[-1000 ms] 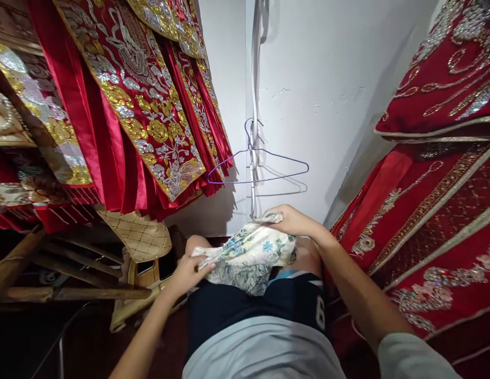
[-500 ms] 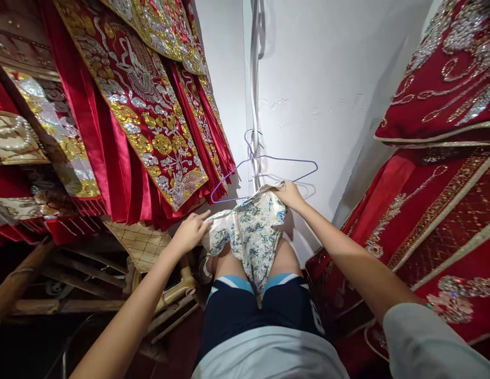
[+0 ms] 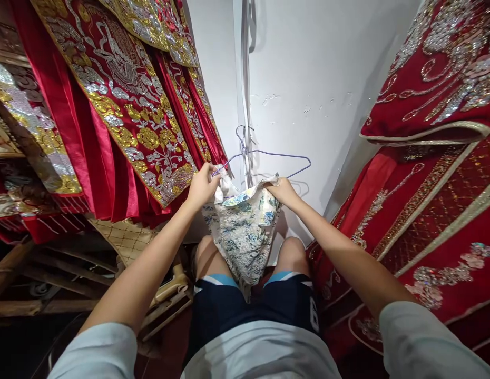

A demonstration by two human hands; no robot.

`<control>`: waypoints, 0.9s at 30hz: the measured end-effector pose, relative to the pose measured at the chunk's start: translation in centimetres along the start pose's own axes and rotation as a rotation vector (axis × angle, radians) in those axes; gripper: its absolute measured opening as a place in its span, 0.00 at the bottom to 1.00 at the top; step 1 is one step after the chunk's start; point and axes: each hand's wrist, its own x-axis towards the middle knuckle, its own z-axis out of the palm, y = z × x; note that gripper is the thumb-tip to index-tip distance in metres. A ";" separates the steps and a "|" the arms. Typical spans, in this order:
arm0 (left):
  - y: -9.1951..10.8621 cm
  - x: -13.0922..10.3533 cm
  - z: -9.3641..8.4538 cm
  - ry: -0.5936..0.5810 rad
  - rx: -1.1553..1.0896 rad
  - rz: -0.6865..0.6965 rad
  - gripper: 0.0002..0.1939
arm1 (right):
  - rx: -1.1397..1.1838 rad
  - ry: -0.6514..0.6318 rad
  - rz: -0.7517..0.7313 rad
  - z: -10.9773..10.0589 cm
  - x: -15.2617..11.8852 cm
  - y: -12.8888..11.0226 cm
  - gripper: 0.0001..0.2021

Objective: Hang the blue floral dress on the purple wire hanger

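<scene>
A pale garment with a blue and green floral print hangs between my hands, over my lap. Its upper left corner is pinched in my left hand, close to the left end of a thin purple hanger. That end of the hanger lies at the cloth, partly covered by it. My right hand grips the upper right edge of the garment, below the hanger's right arm, which is still bare. The hanger's hook is up at a white vertical pipe against the wall.
Red embroidered costumes with gold and silver sequins hang on the left. More red beaded garments stand close on the right. A bamboo chair is at the lower left. The white wall rises ahead.
My left hand has moved up and right, bringing the garment's left corner to the hanger's left end. The cloth is now spread wider. My right hand keeps its grip.
</scene>
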 end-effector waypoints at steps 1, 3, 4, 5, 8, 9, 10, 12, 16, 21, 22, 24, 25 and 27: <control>0.0 0.2 0.1 0.007 0.000 0.018 0.14 | -0.037 0.037 -0.020 -0.6 0.2 -0.1 0.21; -0.4 0.4 -0.2 -0.011 0.018 0.066 0.14 | -0.139 0.099 -0.054 -2.2 0.9 -0.1 0.41; -0.6 0.5 -0.5 -0.030 0.040 0.091 0.13 | -0.193 0.111 -0.056 -3.1 1.4 0.0 0.50; -0.7 0.6 -0.9 -0.045 0.066 0.114 0.13 | -0.242 0.101 -0.043 -3.8 1.9 0.1 0.57; -0.8 0.8 -2.0 -0.079 0.136 0.148 0.12 | -0.330 0.018 0.034 -5.3 3.7 0.9 0.58; -0.7 0.8 -2.3 -0.091 0.156 0.142 0.13 | -0.355 -0.005 0.049 -5.5 4.3 1.2 0.55; -0.6 0.8 -2.5 -0.102 0.175 0.132 0.13 | -0.374 -0.027 0.054 -5.6 4.7 1.4 0.52; -0.3 0.7 -2.6 -0.119 0.215 0.109 0.14 | -0.406 -0.062 0.053 -5.6 5.3 1.8 0.46; -0.2 0.7 -2.2 -0.129 0.345 0.053 0.16 | -0.440 -0.118 0.069 -5.9 5.3 1.6 0.30; -0.7 2.0 -2.2 -0.048 0.320 -0.074 0.20 | -0.317 -0.265 0.210 -9.1 5.1 0.6 0.06; -0.8 2.3 -2.3 -0.036 0.276 -0.085 0.21 | -0.229 -0.320 0.264 -10.0 5.1 0.4 0.05; -1.1 2.7 -2.5 -0.024 0.209 -0.082 0.23 | -0.030 -0.420 0.347 -11.5 5.2 0.1 0.07; -1.2 2.8 -2.6 -0.028 0.192 -0.076 0.24 | 0.061 -0.450 0.366 -11.9 5.2 0.0 0.09; -1.2 3.0 -2.6 -0.061 0.167 -0.061 0.22 | 0.200 -0.444 0.339 -11.8 4.9 -0.4 0.15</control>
